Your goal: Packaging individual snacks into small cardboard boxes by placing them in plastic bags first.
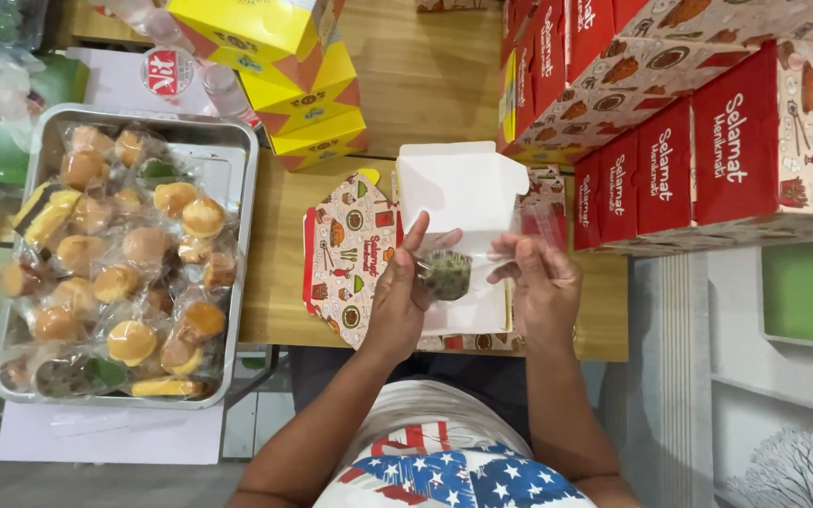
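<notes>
My left hand (399, 296) and my right hand (543, 282) together hold a small dark green snack in a clear plastic wrapper (447, 274). They hover just above an open snack box (468, 193) with a white inside and a red patterned outside, which lies on the wooden table (425, 75). My left fingers pinch the wrapper's left side, and my right fingers grip its right end.
A metal tray (237, 150) full of wrapped buns and cakes sits at the left. Yellow folded boxes (303, 85) are stacked behind the open box. Closed red boxes (708, 141) are piled at the right. A white shelf unit (783, 376) stands at lower right.
</notes>
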